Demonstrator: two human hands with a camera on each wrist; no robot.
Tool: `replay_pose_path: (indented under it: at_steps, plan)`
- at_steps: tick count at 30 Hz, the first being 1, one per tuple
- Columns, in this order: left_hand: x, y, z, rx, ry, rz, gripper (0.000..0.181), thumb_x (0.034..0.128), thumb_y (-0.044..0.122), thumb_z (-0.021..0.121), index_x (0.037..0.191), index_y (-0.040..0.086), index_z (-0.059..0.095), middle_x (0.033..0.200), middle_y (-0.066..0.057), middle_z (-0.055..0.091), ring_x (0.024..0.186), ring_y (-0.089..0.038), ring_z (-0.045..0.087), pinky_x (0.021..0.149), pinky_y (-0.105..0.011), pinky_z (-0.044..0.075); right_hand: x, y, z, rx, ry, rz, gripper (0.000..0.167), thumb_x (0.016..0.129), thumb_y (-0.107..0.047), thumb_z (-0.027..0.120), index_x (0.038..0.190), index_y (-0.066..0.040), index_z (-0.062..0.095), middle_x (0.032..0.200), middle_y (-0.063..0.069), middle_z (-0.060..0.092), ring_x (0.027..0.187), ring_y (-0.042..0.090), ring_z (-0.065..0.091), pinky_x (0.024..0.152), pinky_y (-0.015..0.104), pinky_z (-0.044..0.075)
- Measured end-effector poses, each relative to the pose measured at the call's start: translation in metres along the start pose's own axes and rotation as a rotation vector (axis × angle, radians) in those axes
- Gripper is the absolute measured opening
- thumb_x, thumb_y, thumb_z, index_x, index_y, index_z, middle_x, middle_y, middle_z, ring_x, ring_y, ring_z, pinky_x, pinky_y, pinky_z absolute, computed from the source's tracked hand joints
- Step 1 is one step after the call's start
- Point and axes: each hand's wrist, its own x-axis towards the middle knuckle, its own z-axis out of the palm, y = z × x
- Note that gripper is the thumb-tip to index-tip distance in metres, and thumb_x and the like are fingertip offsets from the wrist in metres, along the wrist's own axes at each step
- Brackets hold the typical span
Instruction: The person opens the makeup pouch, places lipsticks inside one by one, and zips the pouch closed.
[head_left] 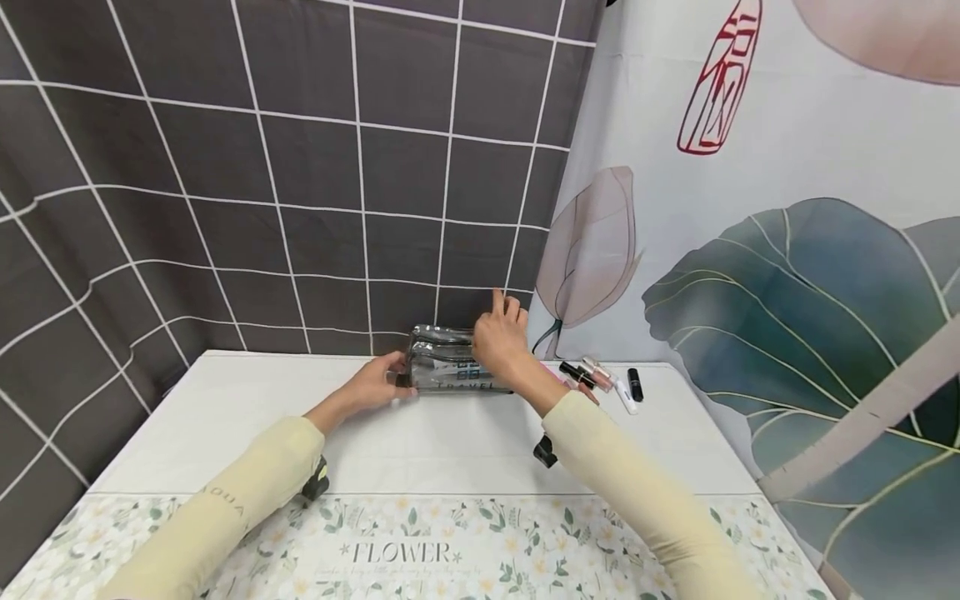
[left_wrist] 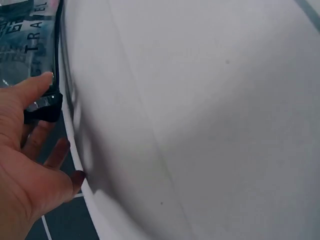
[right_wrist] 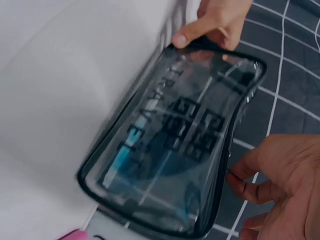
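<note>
A clear, dark-edged zip pouch [head_left: 435, 372] printed with TRAVEL stands at the back of the white table. My left hand [head_left: 372, 382] holds its left end; in the left wrist view the thumb [left_wrist: 37, 90] presses the near side and fingers lie behind. At the pouch's top edge is my right hand [head_left: 498, 340]. Seen from the right wrist, the thumb and forefinger of that hand [right_wrist: 280, 185] pinch something small at the zipped edge, apparently the zipper pull, mostly hidden by the fingertips. A pale blue shape [right_wrist: 121, 159] shows through the clear wall.
To the right of the pouch lie several small cosmetic tubes, among them a black tube [head_left: 635, 385] and a white tube [head_left: 626, 397]. A grey checked cloth [head_left: 300, 242] hangs close behind the table. Floral cloth [head_left: 405, 525] covers the table's front part.
</note>
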Motion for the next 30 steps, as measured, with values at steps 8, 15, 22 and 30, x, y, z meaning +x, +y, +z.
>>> replay_pose_path:
  at_steps: [8,15,22,30]
  plan:
    - [-0.015,0.037,-0.006,0.111,0.011,-0.007,0.056,0.0898,0.025,0.091,0.138,0.008,0.068,0.137,-0.018,0.080,0.148,-0.051,0.060,0.127,-0.084,0.027,-0.003,0.026,-0.007,0.000,0.014,0.006,0.027,0.110,-0.018,0.070,0.103,0.007,0.076,0.180,0.036,0.027,0.162,0.058,0.029,0.128,0.071,0.036]
    - [-0.004,0.011,0.003,0.179,0.053,0.031,0.058,0.0876,0.029,0.089,0.138,0.009,0.070,0.132,-0.014,0.081,0.137,-0.045,0.066,0.120,-0.079,0.038,-0.010,0.050,-0.008,0.111,-0.025,0.077,0.027,0.109,-0.012,0.063,0.089,0.002,0.073,0.180,0.036,0.027,0.160,0.057,0.026,0.126,0.070,0.030]
    - [-0.004,0.008,0.003,0.201,0.065,0.034,0.070,0.0890,0.031,0.086,0.150,0.004,0.066,0.136,-0.018,0.079,0.139,-0.050,0.061,0.121,-0.079,0.040,-0.012,0.078,-0.005,0.216,-0.082,0.165,0.031,0.106,-0.016,0.059,0.080,-0.002,0.067,0.178,0.039,0.027,0.156,0.059,0.025,0.127,0.071,0.023]
    - [-0.024,0.044,-0.003,0.174,0.019,-0.001,0.069,0.0906,0.021,0.084,0.151,-0.006,0.063,0.138,-0.026,0.076,0.143,-0.055,0.061,0.126,-0.079,0.038,-0.014,0.093,0.012,0.274,-0.158,0.196,0.035,0.109,-0.023,0.056,0.093,0.001,0.075,0.177,0.038,0.032,0.157,0.061,0.028,0.127,0.072,0.027]
